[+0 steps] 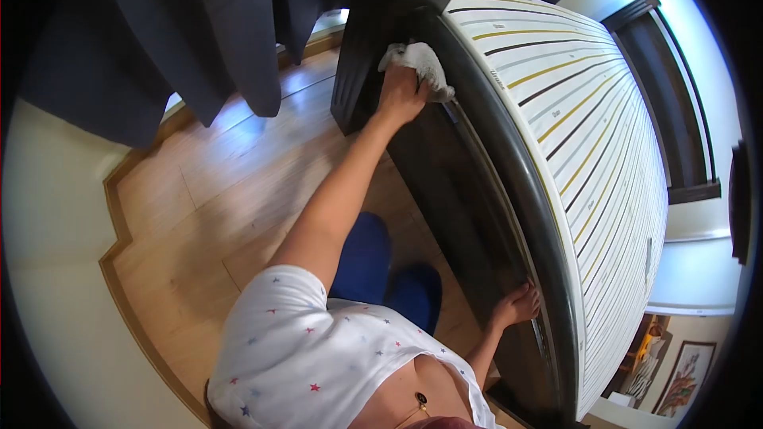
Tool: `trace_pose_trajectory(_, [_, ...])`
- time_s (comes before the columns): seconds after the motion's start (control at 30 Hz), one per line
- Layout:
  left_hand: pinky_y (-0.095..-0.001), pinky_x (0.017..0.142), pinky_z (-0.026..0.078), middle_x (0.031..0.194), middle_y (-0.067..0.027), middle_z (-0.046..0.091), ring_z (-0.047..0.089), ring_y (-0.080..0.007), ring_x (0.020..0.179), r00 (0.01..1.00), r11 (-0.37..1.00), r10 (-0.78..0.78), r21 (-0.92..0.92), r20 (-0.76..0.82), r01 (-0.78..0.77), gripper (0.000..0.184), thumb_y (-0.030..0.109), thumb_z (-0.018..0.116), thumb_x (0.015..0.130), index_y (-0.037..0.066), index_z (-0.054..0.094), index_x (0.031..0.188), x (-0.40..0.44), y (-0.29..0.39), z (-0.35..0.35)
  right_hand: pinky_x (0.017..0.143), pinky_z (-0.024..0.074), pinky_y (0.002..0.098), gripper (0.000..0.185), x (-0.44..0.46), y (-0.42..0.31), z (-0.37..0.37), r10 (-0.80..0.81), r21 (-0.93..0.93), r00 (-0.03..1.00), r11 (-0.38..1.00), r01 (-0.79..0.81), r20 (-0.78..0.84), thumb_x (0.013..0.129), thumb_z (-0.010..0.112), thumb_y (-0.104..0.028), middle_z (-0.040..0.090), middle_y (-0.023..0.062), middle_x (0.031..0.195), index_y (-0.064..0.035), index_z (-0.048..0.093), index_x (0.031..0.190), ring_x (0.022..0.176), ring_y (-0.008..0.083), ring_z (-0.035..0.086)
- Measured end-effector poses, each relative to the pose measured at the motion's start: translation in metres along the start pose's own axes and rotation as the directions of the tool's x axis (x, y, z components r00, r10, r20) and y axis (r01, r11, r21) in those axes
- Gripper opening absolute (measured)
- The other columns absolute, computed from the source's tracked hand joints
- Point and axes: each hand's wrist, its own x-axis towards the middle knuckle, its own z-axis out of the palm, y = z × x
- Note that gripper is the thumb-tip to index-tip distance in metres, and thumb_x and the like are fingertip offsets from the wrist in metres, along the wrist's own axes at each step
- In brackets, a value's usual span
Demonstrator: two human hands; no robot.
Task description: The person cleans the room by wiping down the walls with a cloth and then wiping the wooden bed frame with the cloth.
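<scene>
My left hand [404, 97] reaches far forward, its fingers closed on a white cloth [429, 66]. The bunched cloth lies against the dark, glossy side of the bed frame [461, 179], close to the corner post. Much nearer my body, my right hand [518, 305] has its fingers curled over the ledge along the same bed frame; the fingertips are partly hidden. A striped mattress [576, 103] with white, grey, black and mustard lines rests inside the frame.
Dark curtains [183, 32] hang at the upper left over a wooden floor [214, 183]. Blue slippers [362, 258] are beneath me beside the bed. A cream wall [56, 246] with wooden skirting runs along the left. A dark-framed panel [664, 95] and a framed picture [685, 377] are at the right.
</scene>
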Motion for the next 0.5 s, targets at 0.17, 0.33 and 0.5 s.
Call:
trace_pose_trajectory(0.17, [-0.0425, 0.103, 0.030, 0.126, -0.0220, 0.047, 0.038, -0.0374, 0.123, 0.963, 0.865, -0.269, -0.433, 0.028, 0.254, 0.049, 0.008, 0.055, 0.076, 0.001, 0.047, 0.124, -0.013, 0.013, -0.010, 0.080, 0.0369, 0.0433, 0.037, -0.004, 0.000, -0.001, -0.006, -0.011, 1.000, 1.000, 0.006, -0.006, 0.094, 0.034, -0.029, 0.062, 0.0094, 0.091, -0.0089, 0.064, 0.096, 0.088, 0.0308, 0.055])
trace_pose_trajectory(0.33, [-0.0345, 0.101, 0.033, 0.124, -0.0172, 0.050, 0.050, -0.0286, 0.113, 0.583, 0.634, -0.752, -0.581, -0.307, 0.510, 0.043, 0.000, 0.040, 0.086, -0.001, 0.039, 0.129, -0.122, -0.001, 0.061, 0.080, 0.0366, 0.0438, 0.038, -0.002, 0.002, 0.002, 0.024, -0.050, 1.000, 0.998, -0.023, 0.006, 0.095, 0.032, -0.030, 0.061, 0.0093, 0.089, -0.0088, 0.064, 0.097, 0.088, 0.0310, 0.055])
trace_pose_trajectory(0.5, [-0.0296, 0.095, 0.037, 0.123, -0.0137, 0.051, 0.050, -0.0205, 0.109, 0.138, 0.039, -0.988, -0.773, 0.063, 0.633, 0.036, 0.008, 0.045, 0.092, -0.002, 0.043, 0.126, -0.227, -0.009, 0.076, 0.079, 0.0365, 0.0442, 0.039, -0.002, 0.007, 0.003, 0.006, -0.008, 1.000, 1.000, -0.006, 0.016, 0.096, 0.032, -0.031, 0.062, 0.0097, 0.091, -0.0081, 0.064, 0.097, 0.089, 0.0313, 0.055])
